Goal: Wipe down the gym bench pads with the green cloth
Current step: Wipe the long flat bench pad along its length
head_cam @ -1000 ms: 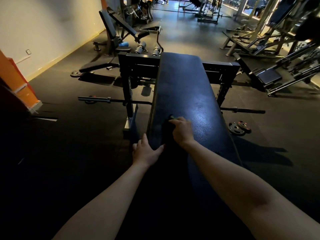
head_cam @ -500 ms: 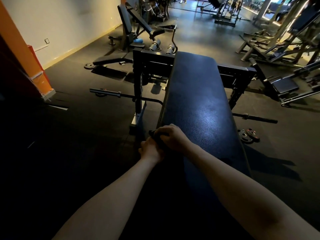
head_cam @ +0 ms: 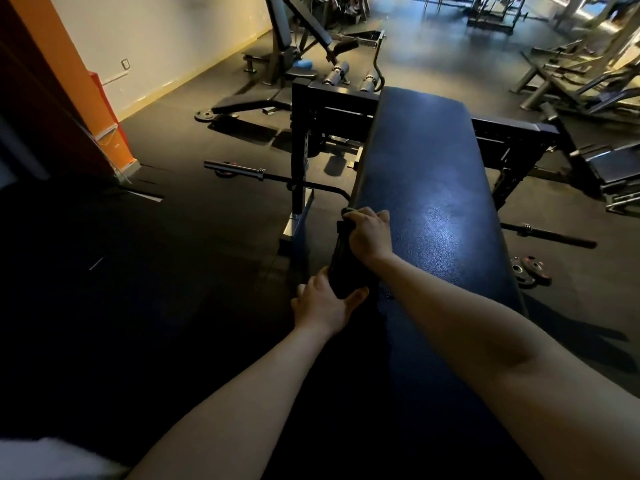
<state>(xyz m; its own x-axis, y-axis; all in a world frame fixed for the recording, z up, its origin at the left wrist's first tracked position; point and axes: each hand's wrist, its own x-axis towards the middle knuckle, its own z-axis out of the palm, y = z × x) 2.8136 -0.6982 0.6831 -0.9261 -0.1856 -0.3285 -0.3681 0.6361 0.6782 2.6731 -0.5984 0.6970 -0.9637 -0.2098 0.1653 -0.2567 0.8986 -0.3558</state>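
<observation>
Right hand [head_cam: 369, 233] slid forward, clutching a seemingly dark bunched cloth [head_cam: 345, 216]; left hand [head_cam: 322, 301] grips pad [head_cam: 426, 188].

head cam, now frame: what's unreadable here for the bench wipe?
Head view only.
Cloth: mostly under the right hand; dim light hides its colour.
Left hand: fingers behind the bench pad edge; gripping pad or cloth, unclear.
Pad's near end: lost in shadow.
Wiped versus unwiped areas: indistinguishable.

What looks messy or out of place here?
Two small weight plates lie loose on the floor to the right of the bench, and a barbell sits low, running beneath it. Nothing looks spilled or broken.
</observation>
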